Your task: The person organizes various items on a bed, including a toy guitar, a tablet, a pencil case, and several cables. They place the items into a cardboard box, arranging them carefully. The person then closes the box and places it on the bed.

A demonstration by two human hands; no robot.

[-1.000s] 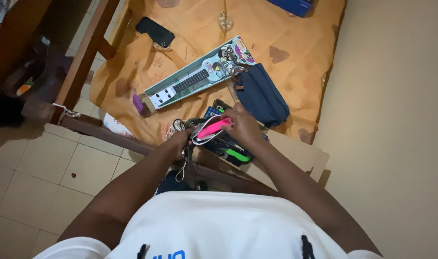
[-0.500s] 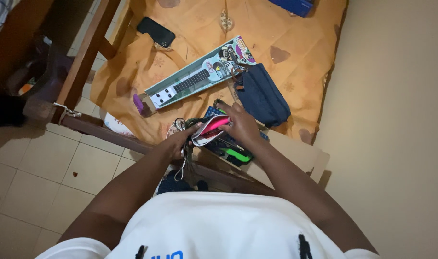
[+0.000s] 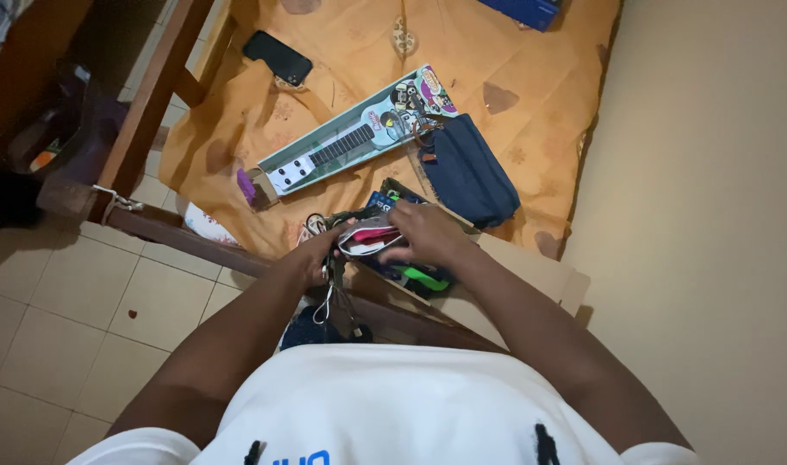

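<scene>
My left hand (image 3: 318, 251) grips the near end of a small pale pouch (image 3: 363, 239) held over the bed's edge. My right hand (image 3: 421, 234) lies over the pouch's other end, fingers curled on it, and a sliver of the pink object shows inside the opening. Cords and a metal clip (image 3: 325, 301) dangle below my left hand. Under the pouch lies a dark open case with a bright green item (image 3: 421, 277) in it.
On the orange bedsheet (image 3: 505, 52) lie a long toy guitar box (image 3: 350, 133), a navy zip pouch (image 3: 467, 172), a black phone (image 3: 277, 58) and a small purple item (image 3: 246, 186). A wooden bed frame (image 3: 157, 86) runs at left; a beige wall at right; tiled floor below.
The pink object, held above the pouch by my right hand, has gone down into the pouch. My right hand has flattened over it. My left hand stayed put.
</scene>
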